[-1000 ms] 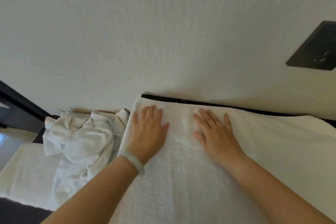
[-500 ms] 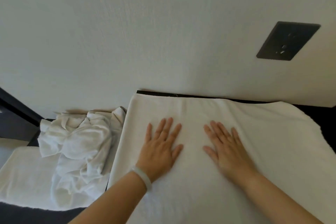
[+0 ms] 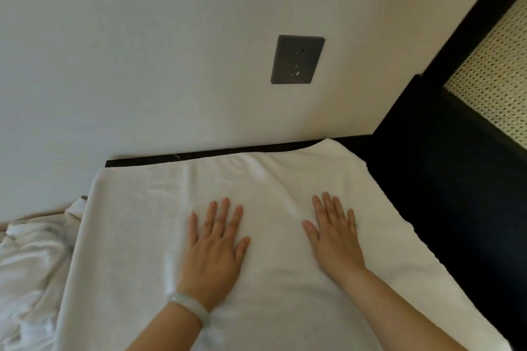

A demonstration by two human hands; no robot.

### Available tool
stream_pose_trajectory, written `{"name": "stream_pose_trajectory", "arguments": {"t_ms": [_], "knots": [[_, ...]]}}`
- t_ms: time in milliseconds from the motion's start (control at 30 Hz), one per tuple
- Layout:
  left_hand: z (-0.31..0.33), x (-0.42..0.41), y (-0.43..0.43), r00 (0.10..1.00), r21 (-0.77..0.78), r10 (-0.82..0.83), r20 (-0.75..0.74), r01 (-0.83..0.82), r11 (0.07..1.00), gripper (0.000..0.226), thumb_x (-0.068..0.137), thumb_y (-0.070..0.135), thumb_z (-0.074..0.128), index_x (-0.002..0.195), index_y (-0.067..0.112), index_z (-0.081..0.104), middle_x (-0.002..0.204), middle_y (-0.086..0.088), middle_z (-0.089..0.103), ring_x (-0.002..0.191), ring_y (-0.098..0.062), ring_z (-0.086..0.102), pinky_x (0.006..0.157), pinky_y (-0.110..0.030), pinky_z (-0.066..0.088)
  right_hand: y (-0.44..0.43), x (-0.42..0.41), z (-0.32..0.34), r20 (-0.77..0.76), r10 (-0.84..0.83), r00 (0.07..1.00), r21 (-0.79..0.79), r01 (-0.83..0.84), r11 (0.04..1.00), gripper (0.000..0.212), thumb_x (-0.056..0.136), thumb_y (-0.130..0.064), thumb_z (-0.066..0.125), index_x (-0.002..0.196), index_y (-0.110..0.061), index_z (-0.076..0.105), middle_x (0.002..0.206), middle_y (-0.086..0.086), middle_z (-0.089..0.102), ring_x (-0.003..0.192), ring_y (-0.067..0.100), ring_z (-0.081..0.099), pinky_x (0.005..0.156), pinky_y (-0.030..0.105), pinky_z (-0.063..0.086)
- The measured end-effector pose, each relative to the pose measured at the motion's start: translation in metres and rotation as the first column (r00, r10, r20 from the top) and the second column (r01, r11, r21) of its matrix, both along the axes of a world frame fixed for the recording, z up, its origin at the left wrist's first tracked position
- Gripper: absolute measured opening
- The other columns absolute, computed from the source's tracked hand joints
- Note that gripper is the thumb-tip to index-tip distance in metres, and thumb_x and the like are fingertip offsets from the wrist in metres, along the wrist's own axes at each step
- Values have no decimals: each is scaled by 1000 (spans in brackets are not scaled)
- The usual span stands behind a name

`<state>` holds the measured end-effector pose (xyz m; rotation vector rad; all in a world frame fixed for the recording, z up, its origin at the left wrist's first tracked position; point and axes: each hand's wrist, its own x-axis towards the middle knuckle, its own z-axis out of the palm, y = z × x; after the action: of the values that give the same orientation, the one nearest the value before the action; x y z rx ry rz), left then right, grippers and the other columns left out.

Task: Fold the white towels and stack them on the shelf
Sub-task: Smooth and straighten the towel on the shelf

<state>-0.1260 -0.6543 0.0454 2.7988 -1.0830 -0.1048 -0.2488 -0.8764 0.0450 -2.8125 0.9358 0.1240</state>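
A large white towel point(image 3: 148, 236) lies spread flat on a dark surface point(image 3: 445, 179), its far edge running close along a pale wall point(image 3: 142, 51). Both hands rest palm down on the towel, near its middle, with fingers straight and slightly spread, holding nothing. The left hand point(image 3: 215, 248) sits left of centre and wears a pale bangle point(image 3: 188, 306) at the wrist; the right hand point(image 3: 333, 234) lies to its right, the two well apart with bare towel between them. Just beside the towel's left edge sits a crumpled heap of white towels point(image 3: 31, 273). On the wall above is a dark grey socket plate point(image 3: 296, 59). At the far right, a dark frame holds a woven cane panel point(image 3: 496, 77).
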Motion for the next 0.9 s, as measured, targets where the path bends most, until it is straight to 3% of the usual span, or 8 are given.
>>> {"name": "stream_pose_trajectory", "arguments": {"t_ms": [167, 267, 367, 433, 533, 733, 800, 900], "knots": [[1, -6, 28, 998, 47, -42, -44, 44, 998, 66, 98, 57, 9, 152, 27, 32, 160, 1, 27, 147, -23, 25, 116, -50, 18, 27, -22, 2, -22, 46, 999, 60, -45, 997, 72, 95, -63, 1, 157, -29, -11, 163, -7, -21, 149, 13, -23, 119, 39, -18], [9, -2, 20, 997, 44, -31, -72, 34, 998, 74, 97, 59, 1, 149, 23, 40, 157, -1, 31, 144, -26, 29, 114, -47, 13, -5, -11, 24, 131, -17, 991, 181, -7, 983, 55, 104, -46, 35, 154, -24, 28, 162, -4, 23, 148, 18, 20, 117, 36, 13], [14, 6, -7, 996, -18, -29, -81, 28, 999, 84, 89, 65, -15, 155, 27, 19, 163, 3, 10, 149, -21, 3, 120, -42, 1, -64, 12, 51, 277, -250, 928, 276, 173, 945, 34, 103, -25, 49, 133, -12, 54, 135, 6, 54, 126, 26, 49, 107, 38, 37], [14, 12, -30, 996, -9, -32, -77, 32, 999, 80, 82, 66, -21, 152, 30, -9, 162, 7, -14, 146, -15, -20, 119, -38, -14, -100, 32, 60, 226, -348, 910, 218, 301, 928, 36, 101, -25, 54, 133, -9, 54, 131, 9, 56, 122, 28, 53, 102, 41, 44], [18, 16, -63, 994, -5, -39, -97, 38, 999, 74, 90, 65, -11, 154, 27, -9, 161, 7, -17, 143, -13, -26, 116, -35, -18, -137, 60, 65, 63, -548, 834, 332, 500, 800, 55, 96, -33, 63, 141, -8, 46, 132, 13, 54, 118, 30, 54, 96, 41, 47], [34, 19, -113, 973, -420, 7, -232, -106, 901, 38, 100, 36, 48, 135, 22, 51, 138, 9, 44, 128, -6, 39, 107, -9, 22, -163, 80, 64, -27, -592, 806, 780, 387, 491, 43, 79, -17, 82, 120, -15, 67, 104, 11, 73, 94, 30, 71, 90, 47, 56], [47, 20, -136, 862, -514, 13, -507, -314, 798, 25, 98, 33, 54, 120, 23, 59, 115, 13, 56, 101, 0, 54, 84, -4, 40, -157, 74, 60, 26, -516, 856, 830, 269, 488, 35, 79, -19, 81, 113, -24, 72, 104, 3, 75, 94, 27, 73, 90, 51, 56], [63, 20, -175, 493, -412, -92, -865, -594, 690, 18, 98, 30, 56, 109, 17, 61, 101, -3, 67, 86, -15, 68, 78, -27, 58, -149, 63, 57, 92, -504, 859, 911, 131, 391, 20, 83, -18, 78, 95, -34, 77, 98, -4, 77, 90, 21, 75, 86, 50, 59]]}}
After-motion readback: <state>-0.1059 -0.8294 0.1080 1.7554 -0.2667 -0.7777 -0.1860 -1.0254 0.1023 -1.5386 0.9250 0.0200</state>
